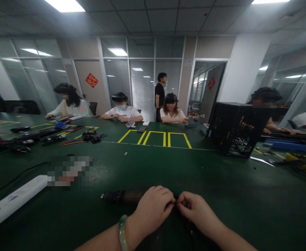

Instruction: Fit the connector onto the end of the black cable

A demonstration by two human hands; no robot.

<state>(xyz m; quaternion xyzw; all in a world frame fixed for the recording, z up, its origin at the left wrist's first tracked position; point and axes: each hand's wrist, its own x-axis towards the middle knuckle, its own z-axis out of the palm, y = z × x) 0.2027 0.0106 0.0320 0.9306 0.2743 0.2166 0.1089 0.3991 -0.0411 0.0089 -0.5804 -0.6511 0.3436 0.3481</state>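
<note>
My left hand (155, 204), with a green bangle (123, 232) on its wrist, is closed in a pinch low over the table. Close to its right, my right hand (192, 207) is pinched too, the fingertips of both nearly meeting. A small dark thing shows between the fingertips, too hidden to name. Beside and partly behind my left hand lies a dark cylindrical tool (125, 197), which looks like an electric screwdriver, its metal tip pointing left. A thin dark strand (191, 228), perhaps a cable, shows below my right hand.
On the green table (147, 165), a white power strip (18, 200) lies at left. Farther back are tangled cables (90, 136) and yellow tape outlines (154, 132). A black computer case (239, 129) stands at right. Several people sit across the table; one person (160, 94) stands behind.
</note>
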